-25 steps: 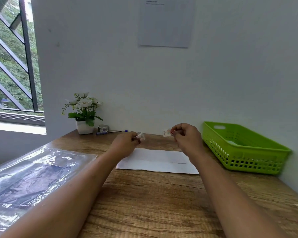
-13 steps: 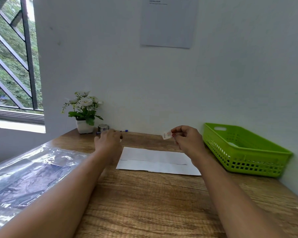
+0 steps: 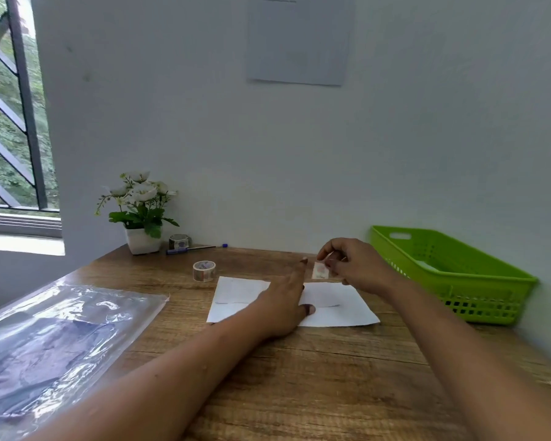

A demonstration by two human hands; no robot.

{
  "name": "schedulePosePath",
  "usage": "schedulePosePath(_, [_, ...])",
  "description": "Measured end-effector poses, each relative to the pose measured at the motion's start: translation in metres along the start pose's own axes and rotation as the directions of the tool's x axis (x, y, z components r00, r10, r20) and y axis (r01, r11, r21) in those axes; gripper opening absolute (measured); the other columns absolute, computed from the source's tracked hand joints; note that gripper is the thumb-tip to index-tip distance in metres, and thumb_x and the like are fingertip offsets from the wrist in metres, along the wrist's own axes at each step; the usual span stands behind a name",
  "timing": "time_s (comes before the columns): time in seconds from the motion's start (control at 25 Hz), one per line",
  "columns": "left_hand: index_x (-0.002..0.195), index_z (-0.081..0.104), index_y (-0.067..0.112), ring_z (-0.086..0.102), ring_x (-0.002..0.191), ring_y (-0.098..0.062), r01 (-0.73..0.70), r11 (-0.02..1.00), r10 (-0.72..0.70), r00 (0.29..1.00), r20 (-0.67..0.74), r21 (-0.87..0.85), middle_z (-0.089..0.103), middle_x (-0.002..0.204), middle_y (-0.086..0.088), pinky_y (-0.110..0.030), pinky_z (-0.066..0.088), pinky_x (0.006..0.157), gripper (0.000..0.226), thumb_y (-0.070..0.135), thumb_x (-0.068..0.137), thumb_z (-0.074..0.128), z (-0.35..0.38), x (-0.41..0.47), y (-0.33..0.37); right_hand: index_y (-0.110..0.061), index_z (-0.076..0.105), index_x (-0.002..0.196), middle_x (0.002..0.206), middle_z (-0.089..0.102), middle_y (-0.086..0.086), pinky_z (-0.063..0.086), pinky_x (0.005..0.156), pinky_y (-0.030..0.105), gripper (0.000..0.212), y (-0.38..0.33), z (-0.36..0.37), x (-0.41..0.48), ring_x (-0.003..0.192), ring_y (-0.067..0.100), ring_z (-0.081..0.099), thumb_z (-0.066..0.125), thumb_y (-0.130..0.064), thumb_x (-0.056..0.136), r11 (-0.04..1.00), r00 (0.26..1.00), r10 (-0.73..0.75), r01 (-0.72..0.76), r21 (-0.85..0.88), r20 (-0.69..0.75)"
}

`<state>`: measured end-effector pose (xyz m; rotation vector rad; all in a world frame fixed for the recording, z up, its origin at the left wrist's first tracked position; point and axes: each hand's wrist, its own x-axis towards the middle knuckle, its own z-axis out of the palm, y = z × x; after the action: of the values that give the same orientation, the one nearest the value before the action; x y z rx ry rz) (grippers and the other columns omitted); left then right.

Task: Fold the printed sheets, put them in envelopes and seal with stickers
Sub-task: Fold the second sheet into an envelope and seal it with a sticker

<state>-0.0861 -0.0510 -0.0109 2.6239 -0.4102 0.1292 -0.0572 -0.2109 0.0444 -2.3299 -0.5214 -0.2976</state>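
A: Hands?
B: Apart. Resting left hand (image 3: pixel 283 300) flat on envelope (image 3: pixel 337 308), fingers straight, thumb near its 6 o'clock edge. Pinching sticker (image 3: pixel 319 270) w/ right hand (image 3: pixel 355 265), thumb + fingertips curled on it.
A: Sticker where, exactly?
B: Held over envelope's 12 o'clock edge. Touching paper or not, can't tell. Left index tip just beside it, at its 9.
A: Envelope?
B: Lying flat on table (image 3: pixel 299 377), mid-desk, seam running 9 to 3, partly hidden under left hand.
A: Anything else?
B: Sticker roll (image 3: pixel 204 270) at envelope's 10, near, hole up. Green basket (image 3: pixel 477 300) at 3, just beside, sth pale inside. Plastic bag (image 3: pixel 61 338) at 9, well apart. Flower pot (image 3: pixel 142 240) at 11 by wall, w/ 2nd roll (image 3: pixel 178 241) + pen (image 3: pixel 191 249) just beside pot, at its 3.
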Motion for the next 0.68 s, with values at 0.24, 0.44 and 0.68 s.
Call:
schedulePosePath(0.24, [0.148,0.001,0.043,-0.002,0.147,-0.024,-0.064,0.945,-0.049,0.942,0.332,0.322,0.0,0.16,0.0,-0.054,0.002,0.117,0.051,0.04,0.101,0.023,-0.011,0.001,-0.006,-0.016,0.06,0.086,0.084,0.06,-0.002,0.041,0.055,0.009,0.018,0.04,-0.004,0.0,0.068,0.009,0.056,0.05,-0.003,0.094,0.993,0.999,0.003,0.001,-0.118,0.032])
schedulePosePath(0.44, [0.144,0.015,0.046,0.017,0.143,-0.027,-0.082,0.92,-0.11,0.886,0.451,0.384,0.014,0.158,0.002,-0.05,0.017,0.116,0.051,0.027,0.101,0.031,-0.034,-0.012,0.009,-0.018,0.061,0.085,0.086,0.061,0.0,0.046,0.061,0.014,0.018,0.043,0.001,-0.002,0.068,0.006,0.055,0.052,-0.005,0.094,0.995,0.993,-0.003,0.015,-0.103,0.115])
schedulePosePath(0.68, [0.123,0.049,0.029,0.047,0.104,-0.017,-0.126,0.894,-0.027,0.943,0.333,0.429,0.051,0.123,0.001,-0.03,0.038,0.086,0.031,0.043,0.096,0.041,-0.042,-0.028,0.027,-0.003,0.067,0.097,0.076,0.058,-0.003,0.053,0.055,0.012,0.013,0.04,0.005,-0.009,0.068,0.005,0.057,0.054,-0.002,0.092,0.995,0.981,0.059,-0.073,0.069,0.186])
